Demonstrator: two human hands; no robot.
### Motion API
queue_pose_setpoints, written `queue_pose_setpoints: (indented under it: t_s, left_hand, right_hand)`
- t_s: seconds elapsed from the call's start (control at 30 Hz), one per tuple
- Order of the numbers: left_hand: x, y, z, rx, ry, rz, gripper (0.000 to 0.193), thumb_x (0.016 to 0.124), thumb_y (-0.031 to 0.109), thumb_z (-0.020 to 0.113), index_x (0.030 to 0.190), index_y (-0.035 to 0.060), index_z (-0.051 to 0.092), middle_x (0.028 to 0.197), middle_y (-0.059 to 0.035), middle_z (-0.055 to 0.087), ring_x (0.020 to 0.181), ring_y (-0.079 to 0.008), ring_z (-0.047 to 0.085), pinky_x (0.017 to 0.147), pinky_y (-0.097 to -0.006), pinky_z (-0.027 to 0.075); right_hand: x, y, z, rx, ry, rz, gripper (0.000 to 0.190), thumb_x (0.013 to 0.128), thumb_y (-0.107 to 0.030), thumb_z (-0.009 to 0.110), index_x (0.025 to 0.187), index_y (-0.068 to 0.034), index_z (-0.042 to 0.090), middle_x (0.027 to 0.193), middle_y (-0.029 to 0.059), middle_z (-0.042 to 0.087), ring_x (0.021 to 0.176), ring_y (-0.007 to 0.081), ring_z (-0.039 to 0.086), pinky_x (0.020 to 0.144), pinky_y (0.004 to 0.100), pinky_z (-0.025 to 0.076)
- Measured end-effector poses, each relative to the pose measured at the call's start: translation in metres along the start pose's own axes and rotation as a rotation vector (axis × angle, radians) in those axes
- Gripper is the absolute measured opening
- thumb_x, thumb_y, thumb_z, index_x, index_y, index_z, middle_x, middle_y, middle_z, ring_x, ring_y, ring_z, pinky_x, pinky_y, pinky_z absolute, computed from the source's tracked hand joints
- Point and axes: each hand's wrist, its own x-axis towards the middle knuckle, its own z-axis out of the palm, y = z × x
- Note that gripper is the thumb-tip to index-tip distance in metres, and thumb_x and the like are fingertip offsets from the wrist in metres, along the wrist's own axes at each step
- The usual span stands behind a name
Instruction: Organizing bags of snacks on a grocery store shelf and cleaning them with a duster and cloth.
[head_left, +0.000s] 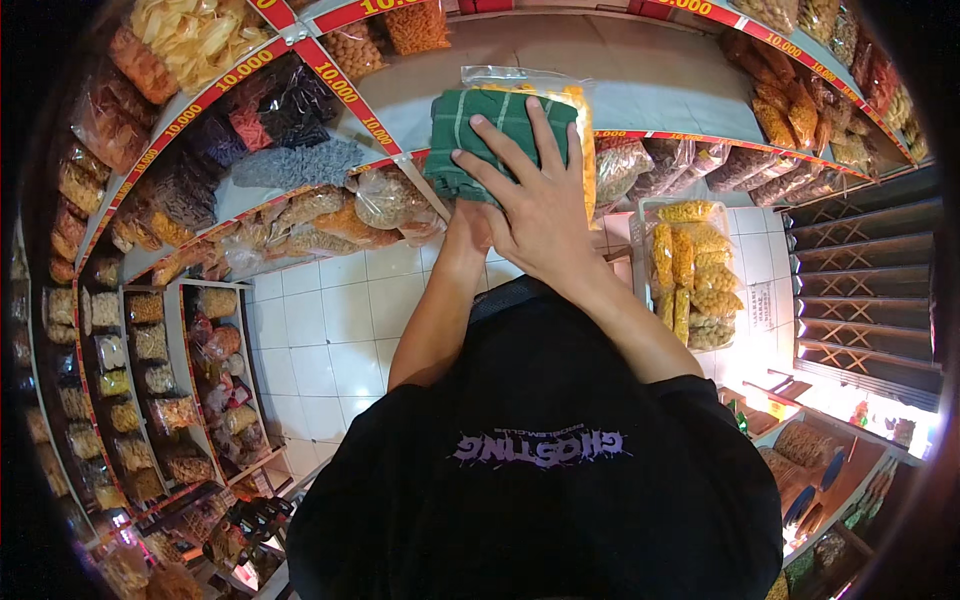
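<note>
A folded green cloth with pale stripes (480, 120) lies over a clear plastic bag of yellow snacks (589, 165), whose top and right side show past the cloth. My right hand (536, 195) rests on the cloth with its fingers spread. Under the cloth is my left hand (474, 221); only its wrist and heel show, and its fingers are hidden, so what it grips cannot be told. Both the cloth and the bag are in front of a grey shelf board (637, 75).
Bagged snacks fill the shelves with red price strips (337, 71) at the left and the right. A white plastic basket (641, 262) of yellow snack bags stands right of my forearm. Tiled floor (337, 300) shows below the shelves. A folding metal gate (862, 277) is at the far right.
</note>
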Motion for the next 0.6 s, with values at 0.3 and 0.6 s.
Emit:
queue_pose_setpoints:
  t_s: [0.3, 0.6]
  left_hand:
    - [0.001, 0.022, -0.005, -0.052, 0.055, -0.392, 0.055, 0.096, 0.050, 0.039, 0.128, 0.0056, 0.049, 0.120, -0.0127, 0.059, 0.103, -0.0236, 0.062, 0.091, -0.0384, 0.051]
    - [0.003, 0.016, -0.028, -0.165, -0.037, -0.305, 0.053, 0.098, 0.047, 0.037, 0.131, 0.0069, 0.045, 0.120, -0.0113, 0.058, 0.103, -0.0235, 0.062, 0.088, -0.0370, 0.052]
  right_hand:
    - [-0.001, 0.067, 0.005, 0.294, 0.104, 0.297, 0.032, 0.085, -0.019, 0.057, 0.115, -0.010, 0.061, 0.134, 0.0103, 0.049, 0.130, 0.0437, 0.031, 0.108, 0.0530, 0.025]
    - [-0.010, 0.041, 0.016, 0.138, 0.033, 0.129, 0.035, 0.085, -0.014, 0.056, 0.120, -0.012, 0.059, 0.136, 0.0104, 0.046, 0.132, 0.0428, 0.031, 0.107, 0.0546, 0.026]
